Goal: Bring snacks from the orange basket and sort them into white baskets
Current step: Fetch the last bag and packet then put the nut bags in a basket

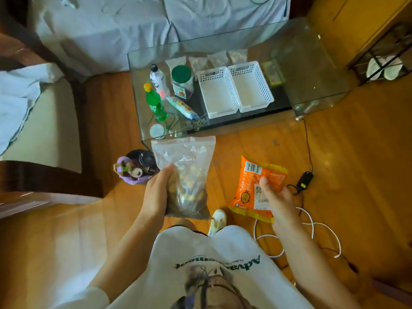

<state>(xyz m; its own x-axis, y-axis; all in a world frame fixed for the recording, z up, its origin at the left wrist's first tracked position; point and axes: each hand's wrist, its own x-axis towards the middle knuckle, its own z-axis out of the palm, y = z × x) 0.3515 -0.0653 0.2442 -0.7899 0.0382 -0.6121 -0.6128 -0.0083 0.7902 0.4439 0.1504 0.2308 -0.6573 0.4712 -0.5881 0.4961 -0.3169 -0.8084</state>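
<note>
Glass formed the low table point(312, 70) that stood on a wooden floor, seen from above by a person standing just short of its near edge. Two white baskets point(234, 88) sat side by side, touching, on the table's middle, both showing bare bottoms. To the left of the baskets on the table stood a green bottle with a yellow cap point(155, 103), a white bottle with a black cap point(157, 80) and a green-lidded jar point(182, 82), with a wrapped snack pack point(182, 107) lying beside them. Behind the baskets lay several small clear bags point(209, 60).

Just in front of the table, the left hand point(157, 192) held a clear zip bag of mixed snacks point(185, 177), fingers wrapped around its left side and thumb on its face. The right hand point(277, 198) gripped an orange snack packet point(256, 186), thumb pressed on the front, the other fingers hidden behind it. No orange basket could be made out.
</note>
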